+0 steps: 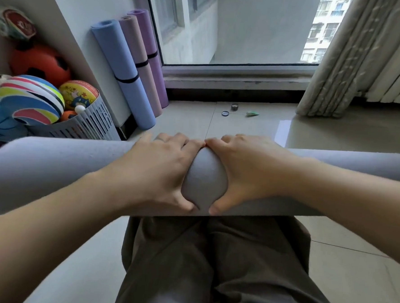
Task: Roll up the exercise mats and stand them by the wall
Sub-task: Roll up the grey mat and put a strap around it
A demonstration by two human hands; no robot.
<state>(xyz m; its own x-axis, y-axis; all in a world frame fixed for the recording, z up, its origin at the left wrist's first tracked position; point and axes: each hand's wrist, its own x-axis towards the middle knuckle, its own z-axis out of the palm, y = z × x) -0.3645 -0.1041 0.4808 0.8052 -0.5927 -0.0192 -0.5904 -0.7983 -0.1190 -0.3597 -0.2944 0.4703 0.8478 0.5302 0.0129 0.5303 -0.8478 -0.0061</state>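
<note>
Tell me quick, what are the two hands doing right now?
Left hand: closed, gripping the rolled grey foam exercise mat.
Right hand: closed, gripping the same mat.

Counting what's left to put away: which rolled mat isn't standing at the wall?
The grey mat, held crosswise by the left hand and right hand. The blue mat, pink mat and purple mat stand leaning on the wall, each black-banded.
</note>
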